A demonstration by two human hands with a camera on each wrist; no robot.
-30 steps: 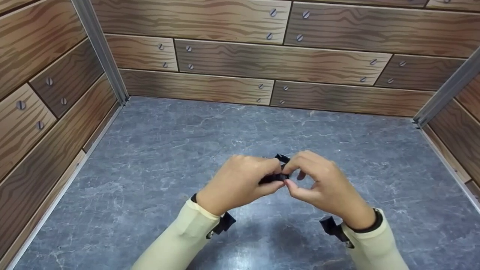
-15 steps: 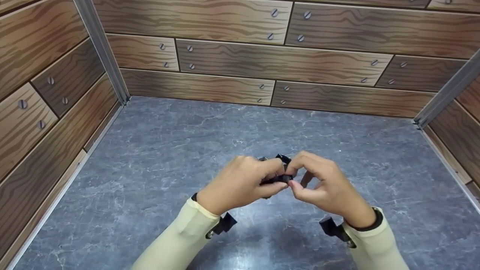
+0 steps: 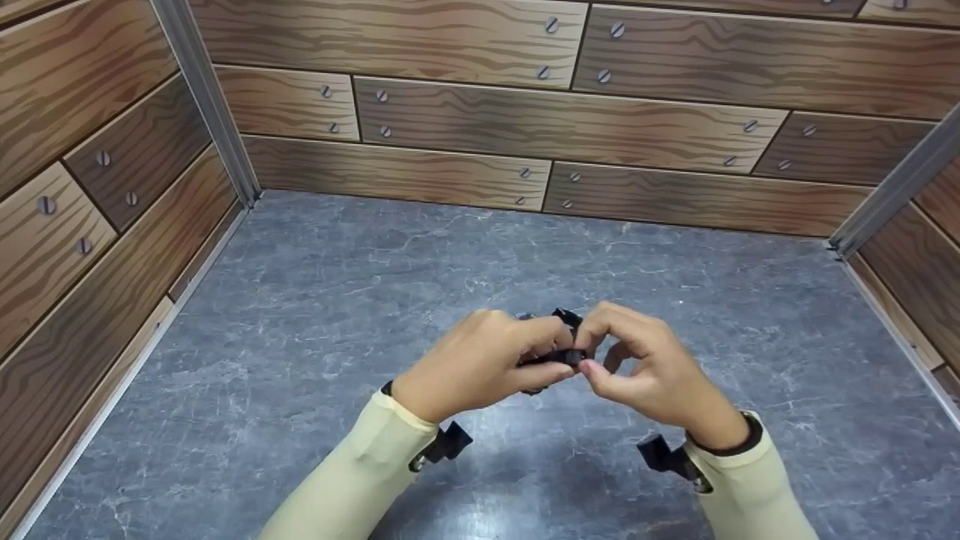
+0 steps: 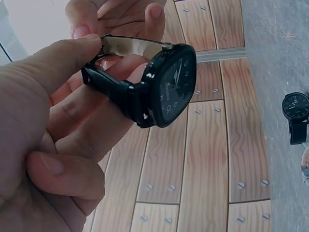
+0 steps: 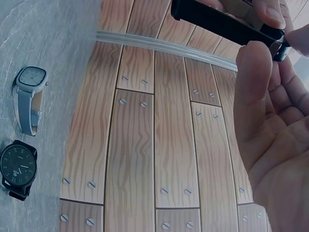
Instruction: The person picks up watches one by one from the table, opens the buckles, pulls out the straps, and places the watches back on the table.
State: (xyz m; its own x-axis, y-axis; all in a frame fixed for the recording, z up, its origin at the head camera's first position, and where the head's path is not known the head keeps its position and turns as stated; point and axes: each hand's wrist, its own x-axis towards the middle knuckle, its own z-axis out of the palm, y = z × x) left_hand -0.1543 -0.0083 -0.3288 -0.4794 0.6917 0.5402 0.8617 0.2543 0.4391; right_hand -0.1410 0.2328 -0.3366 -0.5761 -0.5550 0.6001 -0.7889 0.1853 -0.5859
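Observation:
A black wristwatch (image 4: 175,89) with a squarish dark face is held up between both hands. Its black strap (image 4: 108,86) is fastened into a loop, and the pale inner side shows. My left hand (image 3: 480,367) grips the strap between thumb and fingers, with the watch face turned away from the palm. At the strap's other end, near the buckle (image 5: 276,47), my right hand (image 3: 637,367) pinches with thumb and forefinger. From the head view the fingers hide most of the watch.
On the grey marbled table (image 3: 337,300) lie a round black watch (image 5: 18,165) and a pale square watch (image 5: 33,79) with a grey-blue strap. Wood-patterned walls (image 3: 450,112) with metal corner strips enclose the table at the back and sides.
The right fingertips have shifted slightly right, and more of the black strap end shows between the hands. Both hands stay on the wristwatch, and the arms barely move.

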